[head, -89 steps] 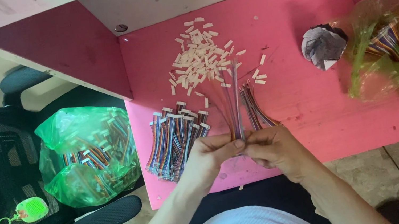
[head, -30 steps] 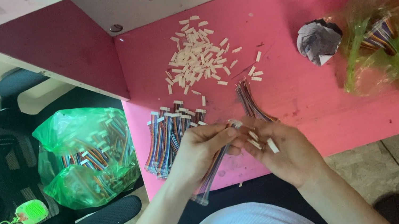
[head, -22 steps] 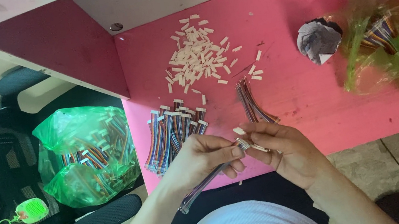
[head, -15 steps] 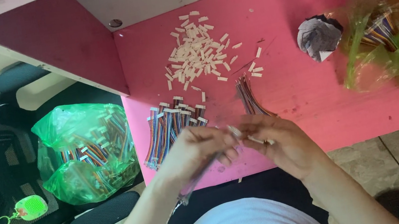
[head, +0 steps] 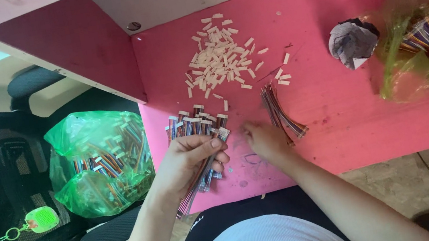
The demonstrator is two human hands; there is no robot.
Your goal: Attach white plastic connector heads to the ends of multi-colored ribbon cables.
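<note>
**Two hands low on the pink bench, wire work in hand**

Two hands sit at the near edge of the bench (head: 341,116). My left hand (head: 189,162) has its grip curled around a multicoloured wire strip (head: 201,178), thumb on top; the strip runs from the fingers down past the bench edge. Its upper end lies against the wire pile (head: 195,128), a row of finished strips with white ends, just above the knuckles.

Right hand (head: 265,140) rests knuckles-up on the bench, fingers tucked under. I cannot tell whether that grip pinches anything. Touching its right side, or nearly, lies a loose wire bundle (head: 279,110), fanned toward the back.

Connectors (head: 221,58), small and cream, are scattered further back. Crumpled paper (head: 353,44) sits to the right, beside a green bag (head: 428,58) with wires in it. Off the bench to the left, another green bag (head: 99,163) of wires rests on a black chair (head: 0,191), a green keyring (head: 39,219) nearby.
</note>
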